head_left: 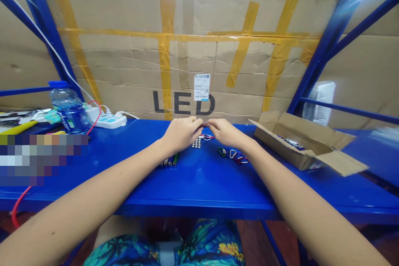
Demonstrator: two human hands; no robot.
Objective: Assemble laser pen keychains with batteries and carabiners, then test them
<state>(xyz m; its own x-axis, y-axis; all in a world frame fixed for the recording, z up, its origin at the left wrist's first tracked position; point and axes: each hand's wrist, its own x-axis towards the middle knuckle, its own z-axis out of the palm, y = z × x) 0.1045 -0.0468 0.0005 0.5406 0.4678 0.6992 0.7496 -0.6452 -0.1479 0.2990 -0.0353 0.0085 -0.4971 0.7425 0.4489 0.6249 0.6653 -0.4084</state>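
My left hand [181,134] and my right hand [225,131] meet above the far part of the blue table. Both are closed, fingertips pinched around something small and dark reddish between them, too small to name. Just below the fingertips lies a silver and red item [207,137]. Beside it are rows of small silver button cells [196,144]. Several slim dark and green tubes [171,161] lie partly hidden under my left hand. Near my right wrist, several coloured carabiners [232,154] rest in a slanting row.
An open cardboard box [288,141] with metal items stands on the right. To the left are a water bottle [69,106], a white power strip [110,120] and a red cable [21,203]. A large cardboard panel [131,62] closes off the back.
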